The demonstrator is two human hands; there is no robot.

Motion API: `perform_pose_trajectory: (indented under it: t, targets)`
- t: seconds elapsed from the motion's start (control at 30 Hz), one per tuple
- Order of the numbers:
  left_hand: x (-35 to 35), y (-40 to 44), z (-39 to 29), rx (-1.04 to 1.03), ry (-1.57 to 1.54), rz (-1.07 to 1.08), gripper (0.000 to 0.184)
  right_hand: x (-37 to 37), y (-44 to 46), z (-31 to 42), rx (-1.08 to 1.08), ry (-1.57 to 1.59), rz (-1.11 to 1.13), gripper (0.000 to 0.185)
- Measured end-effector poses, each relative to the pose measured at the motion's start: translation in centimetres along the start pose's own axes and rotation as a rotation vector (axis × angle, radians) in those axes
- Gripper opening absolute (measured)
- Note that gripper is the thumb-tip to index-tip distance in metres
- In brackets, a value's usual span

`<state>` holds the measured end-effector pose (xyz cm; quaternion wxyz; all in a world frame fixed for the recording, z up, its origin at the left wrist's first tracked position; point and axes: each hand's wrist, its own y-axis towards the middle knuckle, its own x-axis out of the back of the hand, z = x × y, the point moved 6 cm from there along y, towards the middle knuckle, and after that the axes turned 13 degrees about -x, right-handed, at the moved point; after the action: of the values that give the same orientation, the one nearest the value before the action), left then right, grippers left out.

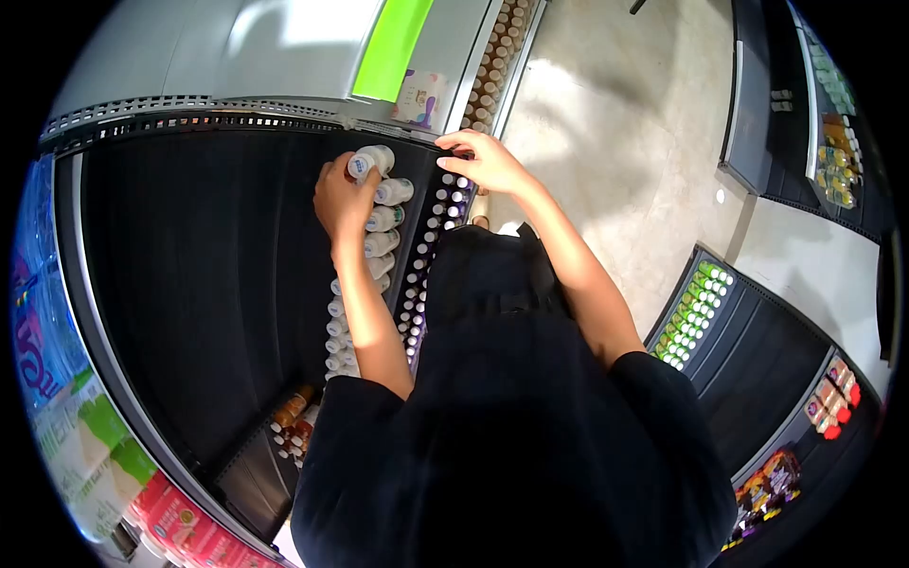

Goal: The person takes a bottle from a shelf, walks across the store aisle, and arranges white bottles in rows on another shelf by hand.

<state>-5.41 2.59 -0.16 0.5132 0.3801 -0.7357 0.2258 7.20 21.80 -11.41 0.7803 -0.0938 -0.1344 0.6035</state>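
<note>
My left hand (343, 206) is wrapped around a white bottle (361, 167) with a white cap, at the far end of a row on the black shelf (218, 218). Beside it, more white bottles (383, 220) stand in line toward my body, partly hidden by my left forearm. My right hand (488, 163) is held over the shelf's right edge with its fingers apart and nothing in them. Just below that hand runs a row of dark bottles with white caps (437, 210).
Brown-capped bottles (492, 71) fill a rack ahead. Packed goods in pink wrap (194, 519) and blue wrap (47, 322) lie at left. Across the pale floor (606, 161), another shelf unit holds green bottles (696, 312). A bright green strip (393, 47) hangs above.
</note>
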Motion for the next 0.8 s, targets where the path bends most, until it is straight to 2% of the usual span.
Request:
perform_pose_trajectory:
  t: [0.07, 0.1, 0.13, 0.27, 0.43, 0.57, 0.8]
  targets:
    - [-1.7, 1.0, 0.5, -0.047, 0.017, -0.019, 0.038, 0.7, 0.3, -0.9, -0.024, -0.034, 0.002, 0.047]
    - [0.0, 1.6, 4.8, -0.052, 0.072, 0.033, 0.038, -4.0, 1.8, 0.1, -0.052, 0.019, 0.022, 0.046]
    - [-0.6, 2.5, 6.2, -0.07, 0.083, 0.053, 0.038, -5.0, 2.5, 0.5, -0.068, 0.022, 0.02, 0.044]
    - [-5.4, 3.8, 10.0, -0.108, -0.004, 0.116, 0.04, -8.2, 4.2, -0.2, -0.119, -0.104, 0.065, 0.043]
    - [-7.4, 4.8, 12.5, -0.147, -0.032, 0.221, 0.046, -11.0, 6.2, -1.3, -0.125, -0.142, 0.097, 0.04]
    - [-8.7, 5.0, 13.0, -0.17, -0.052, 0.269, 0.046, -10.0, 7.2, -3.3, -0.191, -0.048, -0.027, 0.036]
    - [-10.1, 5.7, 13.8, -0.175, -0.106, 0.276, 0.04, -8.4, 7.2, -7.0, -0.289, 0.058, -0.207, 0.039]
